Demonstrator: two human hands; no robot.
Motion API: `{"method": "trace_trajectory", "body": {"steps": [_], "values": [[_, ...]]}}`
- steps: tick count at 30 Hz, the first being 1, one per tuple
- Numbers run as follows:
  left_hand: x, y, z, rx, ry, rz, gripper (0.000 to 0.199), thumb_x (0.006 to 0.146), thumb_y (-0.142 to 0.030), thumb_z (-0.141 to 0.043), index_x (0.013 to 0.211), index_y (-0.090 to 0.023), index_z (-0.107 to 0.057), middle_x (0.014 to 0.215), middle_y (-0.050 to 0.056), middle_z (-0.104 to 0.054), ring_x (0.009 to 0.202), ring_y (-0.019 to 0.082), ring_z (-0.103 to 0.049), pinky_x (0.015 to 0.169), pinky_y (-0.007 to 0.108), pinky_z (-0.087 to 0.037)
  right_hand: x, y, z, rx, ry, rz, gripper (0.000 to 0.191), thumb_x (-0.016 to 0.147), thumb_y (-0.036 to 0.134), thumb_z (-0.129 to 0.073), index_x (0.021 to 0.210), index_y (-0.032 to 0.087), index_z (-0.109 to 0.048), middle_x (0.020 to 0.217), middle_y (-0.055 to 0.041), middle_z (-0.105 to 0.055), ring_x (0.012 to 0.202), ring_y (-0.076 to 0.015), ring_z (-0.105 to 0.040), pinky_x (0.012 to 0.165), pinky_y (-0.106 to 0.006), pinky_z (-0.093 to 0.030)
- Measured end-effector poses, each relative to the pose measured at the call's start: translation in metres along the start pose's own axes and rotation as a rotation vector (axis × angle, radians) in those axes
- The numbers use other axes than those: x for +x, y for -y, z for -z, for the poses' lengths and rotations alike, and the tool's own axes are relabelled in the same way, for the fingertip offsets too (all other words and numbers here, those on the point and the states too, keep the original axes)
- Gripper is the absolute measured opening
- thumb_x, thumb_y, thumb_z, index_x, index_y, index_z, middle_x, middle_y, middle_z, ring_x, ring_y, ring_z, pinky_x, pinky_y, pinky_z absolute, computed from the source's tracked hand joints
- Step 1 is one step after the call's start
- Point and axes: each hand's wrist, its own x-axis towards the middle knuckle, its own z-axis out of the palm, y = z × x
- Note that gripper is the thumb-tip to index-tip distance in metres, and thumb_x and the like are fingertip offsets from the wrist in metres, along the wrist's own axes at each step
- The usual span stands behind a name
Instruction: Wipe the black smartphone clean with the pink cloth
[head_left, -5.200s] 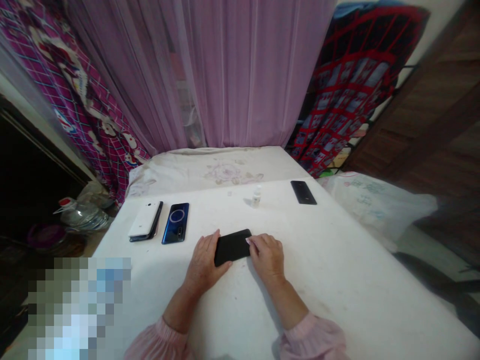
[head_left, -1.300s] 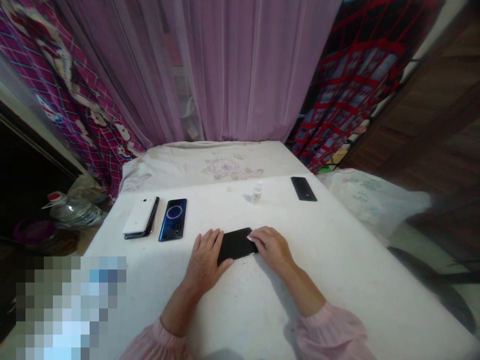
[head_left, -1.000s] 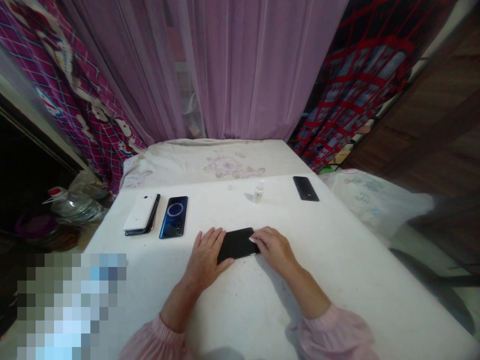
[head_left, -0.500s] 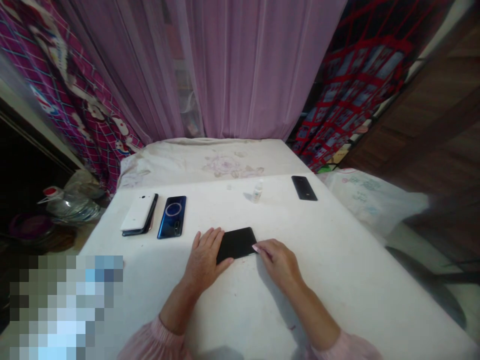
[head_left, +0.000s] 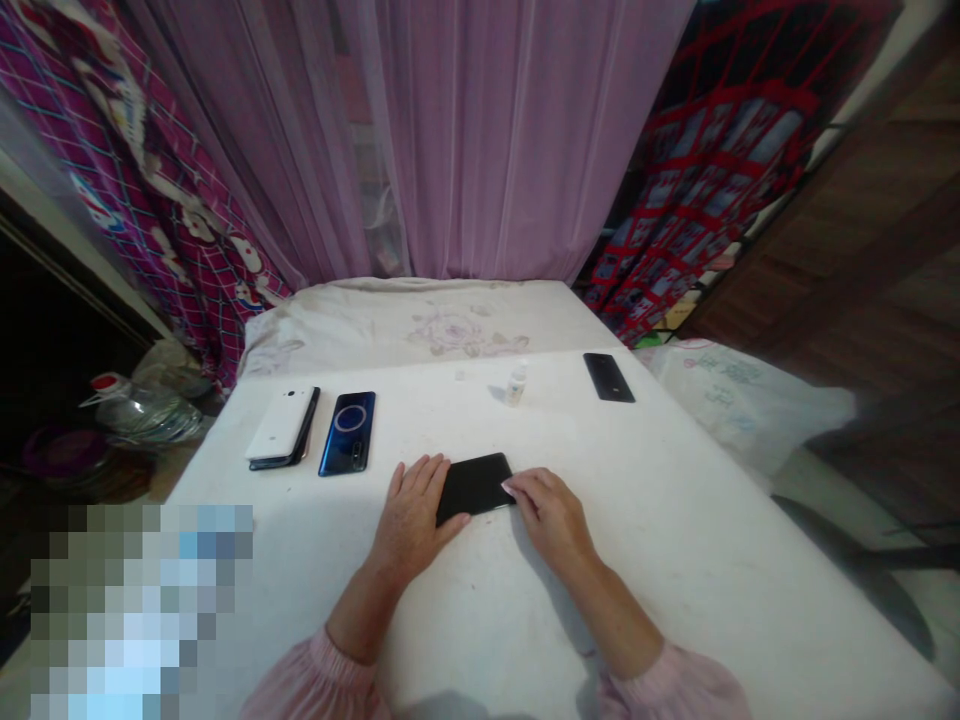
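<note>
The black phone point(head_left: 474, 485) lies flat on the worktop point(head_left: 675, 560), directly before me. My left hand point(head_left: 411, 515) is clamped around its left end, thumb at the near edge. My right hand point(head_left: 551, 512), fingers pinched together, touches its right end, closer to the near edge than one second earlier. Outward, print on the small bottle point(head_left: 515, 388) and plastic bag point(head_left: 735, 390) is illegible; the white phone point(head_left: 283, 425) bears an unreadable mark.

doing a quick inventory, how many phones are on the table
5 at least: black phone front centre, blue phone left, dark phone far right, and at far left a white phone atop a lower phone; more may hide underneath.
</note>
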Motion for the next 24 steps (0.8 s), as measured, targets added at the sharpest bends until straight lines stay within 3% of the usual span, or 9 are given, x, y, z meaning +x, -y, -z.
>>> {"method": "trace_trajectory", "body": {"steps": [7, 18, 24], "values": [[-0.007, 0.02, -0.003, -0.061, 0.026, -0.059, 0.077, 0.091, -0.057, -0.046, 0.149, -0.011, -0.024, 0.15, 0.02, -0.034, 0.14, 0.035, -0.027, 0.111, 0.055, -0.025, -0.01, -0.003, 0.008, -0.034, -0.018, -0.011, 0.019, 0.091, 0.02, -0.051, 0.091, 0.022, -0.071, 0.09, -0.0044, -0.068, 0.084, -0.0174, -0.062, 0.077, -0.029, -0.051], [-0.009, 0.025, 0.001, -0.048, 0.047, -0.075, 0.069, 0.089, -0.046, -0.052, 0.146, -0.013, -0.03, 0.146, 0.018, -0.041, 0.138, 0.034, -0.033, 0.111, 0.055, -0.026, -0.005, 0.039, -0.019, -0.137, 0.115, 0.294, 0.014, 0.086, 0.015, -0.061, 0.091, 0.024, -0.071, 0.09, -0.0028, -0.07, 0.081, -0.0175, -0.06, 0.072, -0.03, -0.05], [-0.009, 0.027, 0.002, -0.038, 0.075, -0.075, 0.069, 0.089, -0.046, -0.052, 0.145, -0.012, -0.03, 0.147, 0.018, -0.04, 0.138, 0.033, -0.032, 0.111, 0.054, -0.025, -0.007, 0.006, 0.008, -0.085, 0.073, 0.29, 0.018, 0.09, 0.017, -0.055, 0.094, 0.024, -0.071, 0.091, -0.0036, -0.069, 0.085, -0.0169, -0.061, 0.075, -0.029, -0.051]]}}
